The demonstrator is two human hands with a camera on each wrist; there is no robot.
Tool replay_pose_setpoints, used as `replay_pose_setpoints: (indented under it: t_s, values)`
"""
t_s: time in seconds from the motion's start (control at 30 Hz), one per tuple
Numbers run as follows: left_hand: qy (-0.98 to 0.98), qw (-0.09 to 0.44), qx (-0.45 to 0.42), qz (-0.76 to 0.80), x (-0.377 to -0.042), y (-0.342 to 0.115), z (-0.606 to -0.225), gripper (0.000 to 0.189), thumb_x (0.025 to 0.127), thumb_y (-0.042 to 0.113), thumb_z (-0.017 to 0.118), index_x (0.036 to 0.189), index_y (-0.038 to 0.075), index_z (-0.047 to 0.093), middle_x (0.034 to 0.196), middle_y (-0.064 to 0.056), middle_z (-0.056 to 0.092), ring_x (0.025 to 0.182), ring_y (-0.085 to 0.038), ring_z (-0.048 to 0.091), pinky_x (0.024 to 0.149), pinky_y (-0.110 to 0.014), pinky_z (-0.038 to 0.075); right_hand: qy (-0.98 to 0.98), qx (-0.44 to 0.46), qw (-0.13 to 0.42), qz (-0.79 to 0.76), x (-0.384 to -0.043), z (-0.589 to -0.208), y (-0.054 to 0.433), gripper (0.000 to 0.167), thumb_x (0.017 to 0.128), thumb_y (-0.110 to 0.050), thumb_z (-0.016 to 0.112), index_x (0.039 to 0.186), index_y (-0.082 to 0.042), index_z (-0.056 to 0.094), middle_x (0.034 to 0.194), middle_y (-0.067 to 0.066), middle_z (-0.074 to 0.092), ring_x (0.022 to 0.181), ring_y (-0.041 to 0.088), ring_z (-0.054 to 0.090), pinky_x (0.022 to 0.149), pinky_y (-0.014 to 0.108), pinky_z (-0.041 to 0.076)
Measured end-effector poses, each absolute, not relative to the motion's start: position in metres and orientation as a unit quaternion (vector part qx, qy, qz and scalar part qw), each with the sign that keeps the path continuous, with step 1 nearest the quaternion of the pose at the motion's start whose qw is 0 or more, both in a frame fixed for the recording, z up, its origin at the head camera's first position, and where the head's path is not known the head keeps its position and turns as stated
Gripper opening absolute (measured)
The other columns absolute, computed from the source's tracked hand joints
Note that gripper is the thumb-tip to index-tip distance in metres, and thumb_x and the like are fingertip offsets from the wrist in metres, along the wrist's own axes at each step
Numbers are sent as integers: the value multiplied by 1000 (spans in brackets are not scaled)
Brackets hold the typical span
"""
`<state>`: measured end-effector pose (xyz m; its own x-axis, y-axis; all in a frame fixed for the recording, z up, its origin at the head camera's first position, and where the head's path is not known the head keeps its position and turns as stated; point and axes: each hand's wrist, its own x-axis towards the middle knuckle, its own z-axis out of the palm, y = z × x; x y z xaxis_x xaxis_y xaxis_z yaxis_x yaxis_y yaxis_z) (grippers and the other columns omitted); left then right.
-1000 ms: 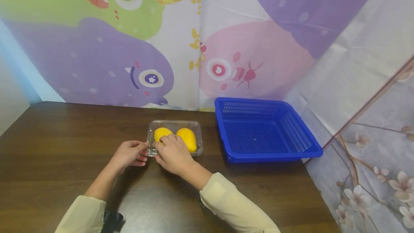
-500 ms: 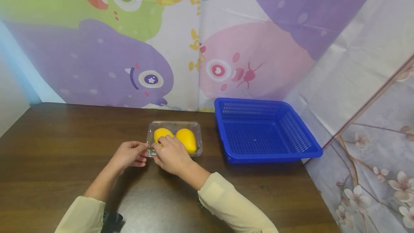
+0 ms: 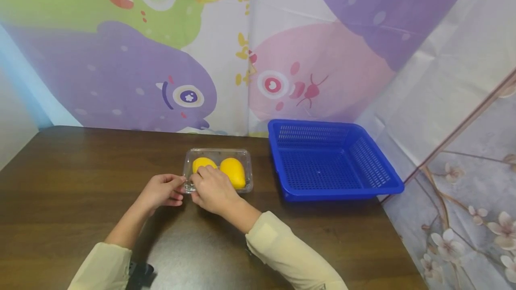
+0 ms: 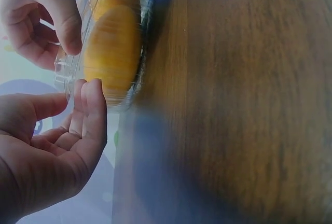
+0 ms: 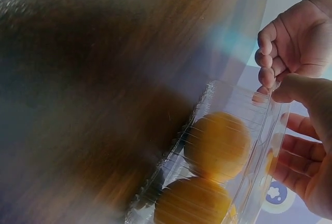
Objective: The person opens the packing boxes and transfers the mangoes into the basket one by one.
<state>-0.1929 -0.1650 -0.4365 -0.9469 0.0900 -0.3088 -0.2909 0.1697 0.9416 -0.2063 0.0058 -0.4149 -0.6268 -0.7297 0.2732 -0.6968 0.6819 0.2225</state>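
Observation:
A clear plastic box (image 3: 219,150) stands on the table with two yellow mangoes in it. The right mango (image 3: 234,173) shows well, while my right hand partly covers the left mango (image 3: 202,164). At the box's near left corner, my left hand (image 3: 161,190) pinches the rim between thumb and fingers. Just right of that corner, my right hand (image 3: 217,190) grips the near edge. In the right wrist view, the right thumb (image 5: 295,86) lies on the rim and the other fingers are on its far side. Whether the lid is fastened, I cannot tell.
A blue perforated plastic basket (image 3: 340,191) stands to the right of the box, near the side wall. The brown wooden table (image 3: 80,182) meets a cartoon-printed curtain (image 3: 225,97) at the back. A flower-patterned cloth (image 3: 463,218) hangs at the right.

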Motion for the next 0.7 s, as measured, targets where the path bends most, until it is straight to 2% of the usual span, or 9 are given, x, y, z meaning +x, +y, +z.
replay_pose_setpoints:
  t_s: [0.37, 0.7]
  values:
    - [741, 153, -68, 650, -192, -166, -438, 39, 97, 20, 47, 117, -13, 47, 77, 0, 59, 62, -7, 58, 61, -26, 57, -892, 407, 187, -67, -207, -415, 3, 21, 79, -36, 63, 89, -18, 62, 84, -6, 57, 77, 9, 53, 64, 18, 47]
    - [741, 153, -62, 651, -193, -167, -438, 39, 97, 19, 46, 118, -14, 46, 76, 1, 59, 63, -8, 59, 62, -26, 57, -883, 409, 212, -86, -207, -419, -1, 20, 79, -35, 63, 87, -17, 63, 86, -6, 60, 78, 8, 55, 63, 19, 49]
